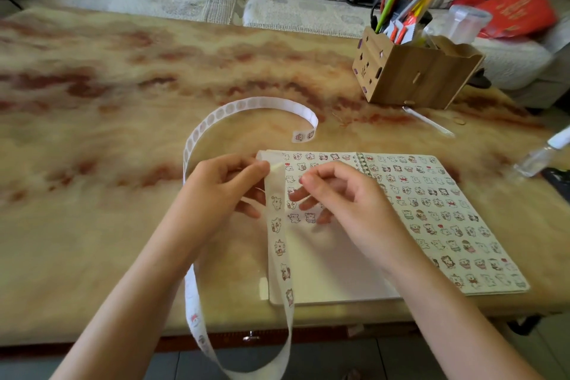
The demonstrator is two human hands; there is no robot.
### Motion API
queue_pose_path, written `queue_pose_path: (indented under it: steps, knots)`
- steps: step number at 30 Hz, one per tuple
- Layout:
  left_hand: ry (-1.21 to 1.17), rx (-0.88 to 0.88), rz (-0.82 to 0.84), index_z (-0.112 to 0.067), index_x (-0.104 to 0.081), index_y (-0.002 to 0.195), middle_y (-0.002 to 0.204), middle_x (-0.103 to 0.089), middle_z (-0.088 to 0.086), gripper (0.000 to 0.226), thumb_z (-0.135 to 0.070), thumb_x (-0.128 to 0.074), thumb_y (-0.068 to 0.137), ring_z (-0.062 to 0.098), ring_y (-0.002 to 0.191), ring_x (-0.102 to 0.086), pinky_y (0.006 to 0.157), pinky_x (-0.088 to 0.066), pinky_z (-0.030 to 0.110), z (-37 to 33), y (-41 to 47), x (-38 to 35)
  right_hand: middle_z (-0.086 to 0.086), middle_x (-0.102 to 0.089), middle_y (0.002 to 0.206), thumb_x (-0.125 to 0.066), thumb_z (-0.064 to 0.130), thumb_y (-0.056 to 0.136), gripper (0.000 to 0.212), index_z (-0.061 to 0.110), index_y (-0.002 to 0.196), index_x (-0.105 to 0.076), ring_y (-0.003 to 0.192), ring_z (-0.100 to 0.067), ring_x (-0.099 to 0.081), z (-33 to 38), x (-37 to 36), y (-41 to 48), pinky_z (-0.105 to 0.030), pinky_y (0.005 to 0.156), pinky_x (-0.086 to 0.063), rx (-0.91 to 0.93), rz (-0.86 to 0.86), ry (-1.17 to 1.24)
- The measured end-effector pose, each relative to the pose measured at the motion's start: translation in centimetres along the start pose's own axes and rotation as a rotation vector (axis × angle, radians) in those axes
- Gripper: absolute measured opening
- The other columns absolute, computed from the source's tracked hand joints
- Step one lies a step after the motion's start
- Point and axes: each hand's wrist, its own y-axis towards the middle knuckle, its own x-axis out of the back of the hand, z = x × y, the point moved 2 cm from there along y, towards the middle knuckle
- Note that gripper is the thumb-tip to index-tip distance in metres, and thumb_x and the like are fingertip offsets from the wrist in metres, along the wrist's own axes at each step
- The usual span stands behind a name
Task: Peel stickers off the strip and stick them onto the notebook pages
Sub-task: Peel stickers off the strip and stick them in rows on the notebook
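Over open spiral notebook of cartoon-animal stickers: left hand pinches long white paper sticker strip; right hand half-curled, hold unclear.

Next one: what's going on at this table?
A person is filling an open spiral notebook with stickers. The left hand pinches the sticker strip above the left page, and the strip's slack hangs in a loop past the table edge. The right hand is over that page with fingers curled; whether it holds a sticker is too small to tell. The right page is covered; the left page has rows only at its top.
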Motion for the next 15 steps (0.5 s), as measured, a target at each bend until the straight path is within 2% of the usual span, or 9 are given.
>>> queue_pose_path:
  steps: [4,7,12,15]
  knots:
    - [-0.036,-0.023,-0.013,-0.004,-0.068,0.085,0.063,-0.068,-0.002,0.017,-0.016,-0.058,0.091,0.008,0.057,-0.064,0.051,-0.054,0.020,-0.1,0.0,-0.2,-0.010,-0.074,0.083,-0.070,0.013,0.083,0.015,0.008,0.096,-0.064,0.076,-0.014,-0.070,0.3,-1.5,-0.3,-0.022,0.063,-0.056,0.047,-0.015,0.119]
    - [-0.026,-0.037,-0.009,-0.007,-0.068,0.085,0.063,-0.068,-0.003,0.016,-0.017,-0.057,0.091,0.008,0.058,-0.064,0.052,-0.055,0.020,-0.2,-0.1,-0.2,-0.012,-0.072,0.083,-0.071,0.004,0.082,0.014,0.005,0.094,-0.065,0.072,-0.013,-0.068,0.2,-1.8,-0.2,-0.022,0.061,-0.055,0.059,-0.038,0.160]
    - [-0.055,0.009,0.078,-0.006,-0.071,0.092,0.076,-0.073,0.007,0.028,-0.026,-0.053,0.093,0.013,0.064,-0.066,0.056,-0.056,0.023,-0.4,-0.5,-0.3,-0.009,-0.072,0.077,-0.072,0.003,0.080,0.010,0.009,0.087,-0.067,0.068,-0.012,-0.066,0.0,-1.5,0.0,-0.018,0.056,-0.050,0.114,-0.097,0.133]
    - [-0.029,0.029,0.123,0.000,-0.069,0.091,0.080,-0.073,0.011,0.023,-0.021,-0.059,0.089,0.014,0.067,-0.067,0.059,-0.057,0.023,-0.5,-0.6,-0.5,-0.006,-0.072,0.077,-0.073,0.006,0.080,0.010,0.011,0.087,-0.068,0.068,-0.010,-0.066,-0.1,-1.5,-0.1,-0.017,0.057,-0.050,0.141,-0.102,0.073]
